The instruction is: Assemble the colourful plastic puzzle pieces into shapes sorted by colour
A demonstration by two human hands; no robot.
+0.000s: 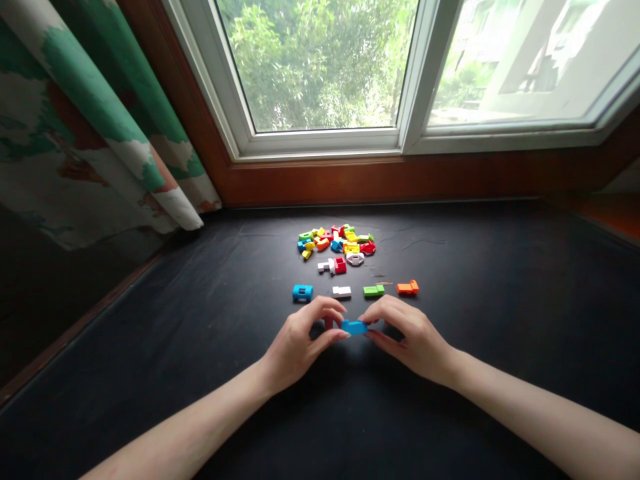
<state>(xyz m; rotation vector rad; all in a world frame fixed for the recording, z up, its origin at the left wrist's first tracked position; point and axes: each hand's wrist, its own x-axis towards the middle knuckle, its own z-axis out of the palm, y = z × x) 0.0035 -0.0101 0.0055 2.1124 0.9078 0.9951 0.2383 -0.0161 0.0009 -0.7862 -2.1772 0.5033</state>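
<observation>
Between my two hands is a small blue plastic toy piece, lifted a little off the black surface. My left hand pinches its left end between thumb and fingers. The right end is pinched the same way by my right hand. Just beyond my hands, a row of loose pieces lies on the surface: a blue block with a slot, a white piece, a green piece and an orange piece. Something reddish behind my left fingers is mostly hidden.
Farther back lies a pile of mixed coloured pieces. A red and white piece and a white ring-like piece sit in front of it. The black tabletop reaches the window frame. A patterned curtain hangs at left.
</observation>
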